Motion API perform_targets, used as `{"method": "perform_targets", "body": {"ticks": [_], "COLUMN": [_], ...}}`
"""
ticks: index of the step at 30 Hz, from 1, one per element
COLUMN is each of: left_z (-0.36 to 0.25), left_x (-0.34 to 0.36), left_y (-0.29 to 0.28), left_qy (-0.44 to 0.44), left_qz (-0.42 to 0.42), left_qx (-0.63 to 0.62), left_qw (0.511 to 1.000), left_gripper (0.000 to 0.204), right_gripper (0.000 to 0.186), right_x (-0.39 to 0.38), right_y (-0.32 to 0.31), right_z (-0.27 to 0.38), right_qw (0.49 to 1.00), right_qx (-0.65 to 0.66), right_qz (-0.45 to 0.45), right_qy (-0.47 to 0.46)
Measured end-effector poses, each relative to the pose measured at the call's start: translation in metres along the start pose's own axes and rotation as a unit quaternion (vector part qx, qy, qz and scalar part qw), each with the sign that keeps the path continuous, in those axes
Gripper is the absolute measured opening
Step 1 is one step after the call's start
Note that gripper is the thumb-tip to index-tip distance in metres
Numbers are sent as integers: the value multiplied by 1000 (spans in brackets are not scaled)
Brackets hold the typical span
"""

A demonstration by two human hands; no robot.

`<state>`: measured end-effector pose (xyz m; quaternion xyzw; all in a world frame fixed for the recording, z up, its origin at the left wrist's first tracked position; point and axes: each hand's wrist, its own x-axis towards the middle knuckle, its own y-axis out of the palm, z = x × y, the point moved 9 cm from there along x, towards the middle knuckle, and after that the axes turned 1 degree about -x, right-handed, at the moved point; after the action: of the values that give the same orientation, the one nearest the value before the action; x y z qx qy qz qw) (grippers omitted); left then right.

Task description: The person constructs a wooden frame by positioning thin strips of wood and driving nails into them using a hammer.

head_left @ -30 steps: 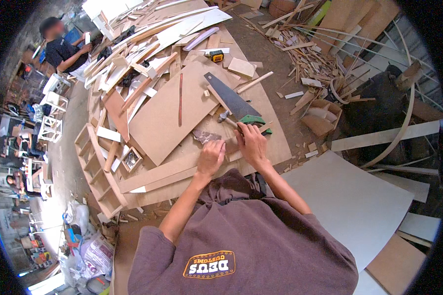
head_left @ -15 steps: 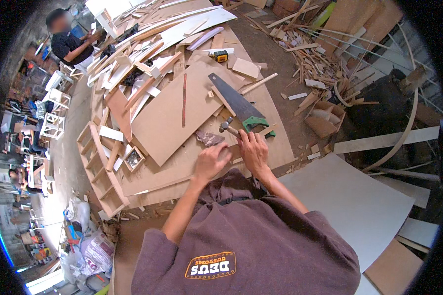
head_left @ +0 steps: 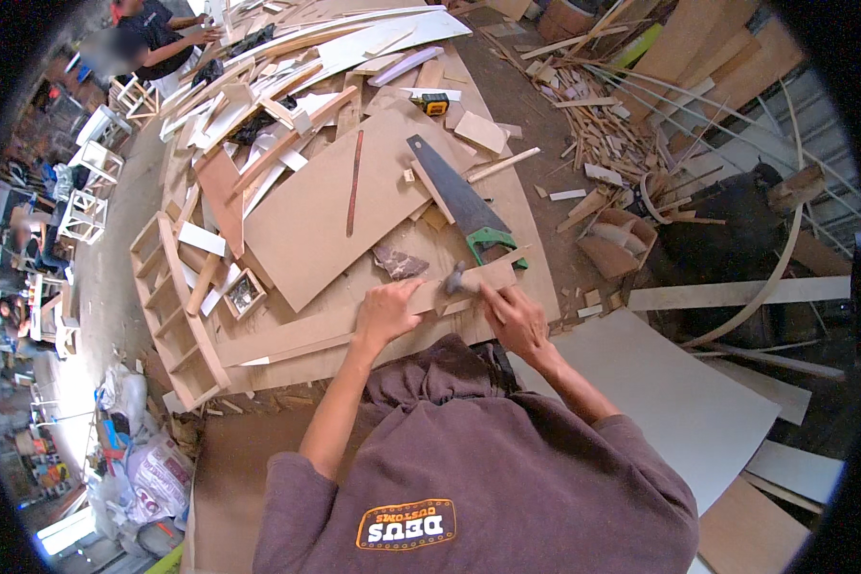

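Right hand [head_left: 517, 323] grips the hammer [head_left: 455, 280], its head toward the left hand [head_left: 386, 312].

The left hand [head_left: 386, 314] is at the near side of the table [head_left: 521, 206]. The right hand [head_left: 517, 320] is to its right, with the hammer's head [head_left: 454, 279] between them. The stone [head_left: 399, 262] sits just past the left hand. The saw [head_left: 450, 196] lies behind the hammer's head, the tape [head_left: 434, 103] farther back. Left of the saw, a stick [head_left: 355, 182] lies on the board [head_left: 306, 263].
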<state>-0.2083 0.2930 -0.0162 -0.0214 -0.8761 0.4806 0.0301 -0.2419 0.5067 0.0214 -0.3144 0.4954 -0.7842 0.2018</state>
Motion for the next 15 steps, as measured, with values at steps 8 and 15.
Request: {"method": "perform_targets", "body": {"ticks": [8, 15], "left_z": [5, 5], "left_x": [-10, -3], "left_y": [11, 1], "left_qy": [-8, -12], "left_qz": [-3, 0], "left_qx": [17, -19], "left_qw": [1000, 1000], "left_gripper": [62, 56], "right_gripper": [47, 44], "right_x": [-7, -7], "right_y": [-10, -21], "right_z": [44, 66], "right_qw": [980, 979], "right_qx": [35, 55], "right_qz": [59, -21], "right_qy": [-188, -195]}}
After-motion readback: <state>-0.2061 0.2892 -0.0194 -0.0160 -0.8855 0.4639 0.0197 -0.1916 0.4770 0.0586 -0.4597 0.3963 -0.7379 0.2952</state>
